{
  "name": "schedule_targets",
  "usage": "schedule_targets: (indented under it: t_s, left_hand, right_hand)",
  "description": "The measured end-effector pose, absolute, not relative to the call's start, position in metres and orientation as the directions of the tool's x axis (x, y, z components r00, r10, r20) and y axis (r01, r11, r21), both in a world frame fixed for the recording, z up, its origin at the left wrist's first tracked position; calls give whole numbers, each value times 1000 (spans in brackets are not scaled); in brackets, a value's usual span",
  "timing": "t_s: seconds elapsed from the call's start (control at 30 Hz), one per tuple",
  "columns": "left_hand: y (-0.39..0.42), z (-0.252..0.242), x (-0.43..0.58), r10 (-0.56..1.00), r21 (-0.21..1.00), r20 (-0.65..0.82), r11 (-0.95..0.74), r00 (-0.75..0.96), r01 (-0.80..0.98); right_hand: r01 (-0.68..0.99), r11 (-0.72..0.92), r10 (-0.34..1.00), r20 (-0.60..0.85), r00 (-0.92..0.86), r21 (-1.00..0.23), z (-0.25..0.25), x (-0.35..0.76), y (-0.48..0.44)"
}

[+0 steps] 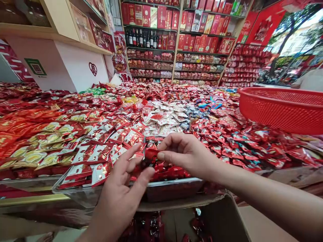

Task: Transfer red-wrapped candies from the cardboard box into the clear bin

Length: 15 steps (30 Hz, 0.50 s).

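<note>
My right hand pinches a small red-wrapped candy between thumb and fingers, just above a clear plastic bin of dark red sweets. My left hand is raised beside it, fingers spread, with its fingertips touching the dark end of the same candy. Both hands hover over the front edge of a wide counter heaped with red, gold and white wrapped candies.
A red plastic basket sits at the right above the sweets. An open cardboard box with red candies lies below the counter. Shelves of red gift boxes and bottles line the back wall. A white counter stands at the left.
</note>
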<state>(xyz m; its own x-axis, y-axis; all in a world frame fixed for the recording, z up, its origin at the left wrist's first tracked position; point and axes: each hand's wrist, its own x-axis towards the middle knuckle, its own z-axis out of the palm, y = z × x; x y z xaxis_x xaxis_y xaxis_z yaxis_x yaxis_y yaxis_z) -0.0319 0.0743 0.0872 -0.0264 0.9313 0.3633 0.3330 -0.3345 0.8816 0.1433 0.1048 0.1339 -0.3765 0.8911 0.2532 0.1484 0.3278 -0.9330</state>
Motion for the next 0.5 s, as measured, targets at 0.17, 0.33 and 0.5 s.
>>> schedule_targets:
  t_s: [0.17, 0.33, 0.5]
  left_hand:
    - [83, 132, -19, 894, 829, 394, -445, 211, 338]
    - [106, 157, -5, 882, 862, 412, -459, 230, 215]
    - [129, 149, -10, 878, 816, 465, -475, 113, 329]
  right_hand:
    - [140, 559, 772, 452, -446, -817, 161, 152, 96]
    - [193, 536, 805, 429, -409, -822, 171, 168, 112]
    - [296, 285, 941, 207, -269, -912, 135, 175, 150]
